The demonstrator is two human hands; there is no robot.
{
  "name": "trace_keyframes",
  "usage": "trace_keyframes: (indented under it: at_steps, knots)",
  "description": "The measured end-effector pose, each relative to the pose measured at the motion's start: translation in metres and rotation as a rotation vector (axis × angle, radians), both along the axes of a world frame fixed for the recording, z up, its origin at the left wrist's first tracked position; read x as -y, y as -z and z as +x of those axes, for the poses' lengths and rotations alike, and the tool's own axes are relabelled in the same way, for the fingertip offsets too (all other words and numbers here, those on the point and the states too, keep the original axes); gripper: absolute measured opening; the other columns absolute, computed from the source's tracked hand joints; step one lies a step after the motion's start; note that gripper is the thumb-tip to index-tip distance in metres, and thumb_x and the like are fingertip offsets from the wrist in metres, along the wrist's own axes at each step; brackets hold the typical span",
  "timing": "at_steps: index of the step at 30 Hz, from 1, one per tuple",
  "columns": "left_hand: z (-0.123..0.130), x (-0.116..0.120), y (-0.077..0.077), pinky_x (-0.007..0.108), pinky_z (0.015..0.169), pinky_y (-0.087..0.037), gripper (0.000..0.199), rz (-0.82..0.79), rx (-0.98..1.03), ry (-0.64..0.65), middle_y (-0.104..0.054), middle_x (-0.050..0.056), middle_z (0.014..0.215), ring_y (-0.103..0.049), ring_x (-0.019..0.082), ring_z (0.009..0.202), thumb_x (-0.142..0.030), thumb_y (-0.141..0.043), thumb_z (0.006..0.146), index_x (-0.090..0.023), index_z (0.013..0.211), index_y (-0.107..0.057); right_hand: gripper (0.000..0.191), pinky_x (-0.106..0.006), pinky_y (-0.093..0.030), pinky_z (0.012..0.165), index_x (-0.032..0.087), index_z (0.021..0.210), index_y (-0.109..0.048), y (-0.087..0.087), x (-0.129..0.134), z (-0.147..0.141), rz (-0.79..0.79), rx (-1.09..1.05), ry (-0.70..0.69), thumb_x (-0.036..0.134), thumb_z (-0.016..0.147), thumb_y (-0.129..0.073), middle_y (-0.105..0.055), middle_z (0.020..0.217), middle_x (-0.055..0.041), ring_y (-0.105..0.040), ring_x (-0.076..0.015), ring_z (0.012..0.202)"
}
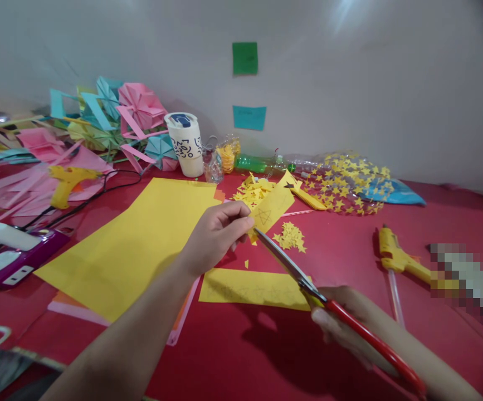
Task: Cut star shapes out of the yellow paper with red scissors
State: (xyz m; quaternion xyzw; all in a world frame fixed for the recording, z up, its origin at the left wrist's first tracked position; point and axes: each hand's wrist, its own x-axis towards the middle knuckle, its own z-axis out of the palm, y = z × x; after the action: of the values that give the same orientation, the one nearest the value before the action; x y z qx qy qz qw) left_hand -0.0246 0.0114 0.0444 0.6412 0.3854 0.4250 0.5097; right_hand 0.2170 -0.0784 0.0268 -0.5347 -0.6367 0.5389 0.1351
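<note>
My left hand (220, 234) pinches a yellow paper strip (272, 203) that has a star drawn on it. Red-handled scissors (295, 267) are in my right hand (345, 317), their blade tips touching the strip's edge beside my left fingertips. Below them, a second yellow strip (253, 287) with a row of drawn stars lies on the red table. A small pile of cut yellow stars (290, 238) sits just right of the held strip, and yellow scraps (253, 189) are heaped behind it.
Large yellow sheets (141, 234) lie at left. Glue guns (68, 184) (395, 256), a purple power strip (19, 262), a white cup (185, 145), a green bottle (258, 163), a yellow cutter (308, 197) and folded paper decorations (141, 106) surround the work area.
</note>
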Motion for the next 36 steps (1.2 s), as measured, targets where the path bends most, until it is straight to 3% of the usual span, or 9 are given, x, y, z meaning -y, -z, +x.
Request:
trace_keyframes:
  at_steps: [9, 16, 23, 31, 36]
  knots:
    - [0.000, 0.000, 0.000, 0.018, 0.043, -0.036, 0.023, -0.008, 0.003, -0.008, -0.047, -0.005, 0.056, -0.043, 0.005, 0.046, -0.024, -0.056, 0.085, -0.018, 0.064, -0.050, 0.054, -0.017, -0.023, 0.037, 0.020, 0.062, -0.043, -0.001, -0.001, 0.000, -0.006, -0.007, -0.004, 0.068, 0.080, -0.059, -0.045, 0.054, 0.0022, -0.039, -0.0090, 0.047]
    - [0.000, 0.000, 0.001, 0.018, 0.044, -0.035, 0.022, -0.015, 0.004, 0.001, -0.047, -0.006, 0.056, -0.042, 0.005, 0.046, -0.024, -0.055, 0.085, -0.018, 0.065, -0.050, 0.054, -0.019, -0.019, 0.041, 0.021, 0.062, -0.038, 0.000, -0.001, 0.001, 0.027, -0.008, -0.036, 0.068, 0.083, -0.055, -0.037, 0.055, 0.0042, -0.029, -0.0081, 0.049]
    - [-0.002, 0.000, 0.001, 0.018, 0.044, -0.035, 0.021, -0.020, -0.002, 0.001, -0.047, -0.005, 0.056, -0.041, 0.005, 0.046, -0.024, -0.056, 0.085, -0.018, 0.065, -0.051, 0.055, -0.018, -0.021, 0.033, 0.020, 0.063, -0.043, -0.001, 0.001, 0.001, -0.045, -0.017, 0.013, 0.070, 0.079, -0.059, -0.049, 0.055, 0.0021, -0.036, -0.0060, 0.040]
    - [0.004, 0.002, 0.005, 0.017, 0.046, -0.038, 0.023, -0.006, 0.013, -0.039, -0.055, -0.003, 0.059, -0.048, 0.005, 0.046, -0.027, -0.056, 0.086, -0.017, 0.066, -0.054, 0.060, -0.017, -0.023, 0.036, 0.020, 0.069, -0.043, 0.004, 0.004, 0.001, -0.005, -0.153, 0.012, 0.078, 0.083, -0.041, -0.038, 0.050, 0.0082, -0.031, -0.0047, 0.036]
    - [0.009, 0.007, 0.005, 0.017, 0.047, -0.039, 0.023, 0.005, 0.028, -0.039, -0.055, -0.004, 0.060, -0.048, 0.004, 0.047, -0.027, -0.057, 0.087, -0.017, 0.067, -0.055, 0.057, -0.019, -0.022, 0.040, 0.018, 0.073, -0.047, 0.005, 0.005, 0.002, 0.002, -0.188, -0.025, 0.073, 0.086, -0.044, -0.041, 0.051, 0.0072, -0.031, -0.0056, 0.040]
